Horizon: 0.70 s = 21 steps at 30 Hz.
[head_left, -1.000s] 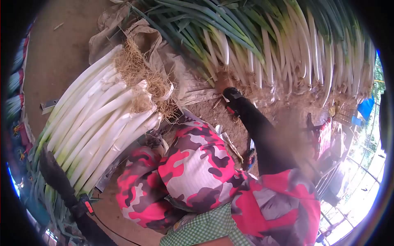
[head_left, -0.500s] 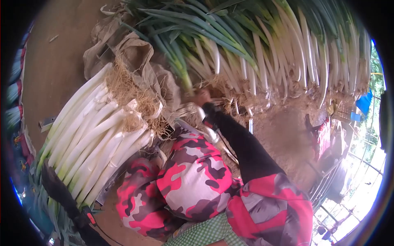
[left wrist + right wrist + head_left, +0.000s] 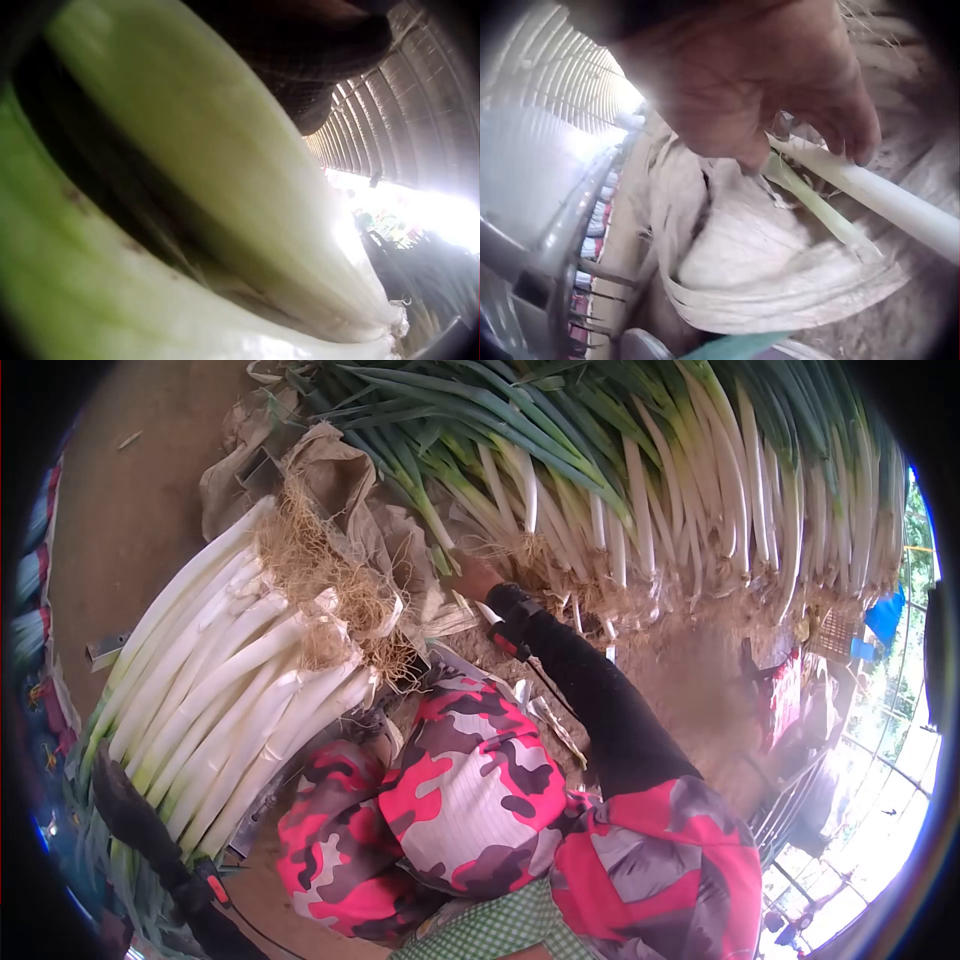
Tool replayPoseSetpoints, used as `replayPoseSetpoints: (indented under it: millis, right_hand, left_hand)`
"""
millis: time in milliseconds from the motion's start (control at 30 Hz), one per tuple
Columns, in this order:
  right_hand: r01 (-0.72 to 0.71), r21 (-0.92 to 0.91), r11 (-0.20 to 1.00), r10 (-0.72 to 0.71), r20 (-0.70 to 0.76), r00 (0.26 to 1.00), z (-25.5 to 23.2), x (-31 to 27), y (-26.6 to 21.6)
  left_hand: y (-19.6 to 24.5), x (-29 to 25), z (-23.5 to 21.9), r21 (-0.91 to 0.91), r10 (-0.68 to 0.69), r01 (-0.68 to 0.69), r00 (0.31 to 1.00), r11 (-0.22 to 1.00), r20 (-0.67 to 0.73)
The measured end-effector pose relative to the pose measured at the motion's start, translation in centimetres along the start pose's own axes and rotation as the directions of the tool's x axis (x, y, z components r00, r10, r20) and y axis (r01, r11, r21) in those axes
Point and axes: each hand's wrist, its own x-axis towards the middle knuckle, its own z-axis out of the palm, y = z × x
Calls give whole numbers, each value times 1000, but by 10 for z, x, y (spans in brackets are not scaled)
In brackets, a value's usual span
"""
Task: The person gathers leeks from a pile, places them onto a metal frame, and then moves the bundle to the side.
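Brown ground point(image 3: 150, 480), with a white stalk point(image 3: 892, 196) held in the right hand point(image 3: 757, 75)

Bare earth is overhung by a ribbed cover point(image 3: 585, 45), seen in both wrist views, and the right side is bounded by a wire grid flooded with bright light. A blue piece point(image 3: 884, 618) is seen near that grid.

Across the top and right of the head view, a heap of leeks point(image 3: 735, 470) is spread, green leaves pointed away from the person and rooted ends turned nearer. At the left, a row of thick white leeks point(image 3: 220, 660) is laid side by side, tangled roots point(image 3: 330, 580) gathered at the upper right end and green parts at the lower left. Between heap and row, a crumpled pale sheet point(image 3: 735, 247) is seen.

The hands are kept well apart. The white stalk is clasped by the curled thumb and fingers of the right hand, between the roots of the row and the left end of the heap; a thinner greenish stalk point(image 3: 825, 212) is seen beside it, above the sheet. The left hand point(image 3: 125, 790), covered in dark material, is laid over the greener ends of the row; whether anything is gripped by it cannot be told.

Pink and grey camouflage trousers point(image 3: 480, 770) are worn by the person, with green checked cloth point(image 3: 500, 915) shown below.
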Motion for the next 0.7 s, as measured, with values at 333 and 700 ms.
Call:
replayPoseSetpoints:
  millis: [333,700]
  right_hand:
    - [-1,-157,988,-99,-629,771,-118,-97,81]
    - [-430,-41,902,326,-586,741,-199,-82,188]
  left_hand:
    - [-25,-3,18,35,61,-62,998,997,10]
    - [-17,0,13,-68,-4,4,1000,998,3]
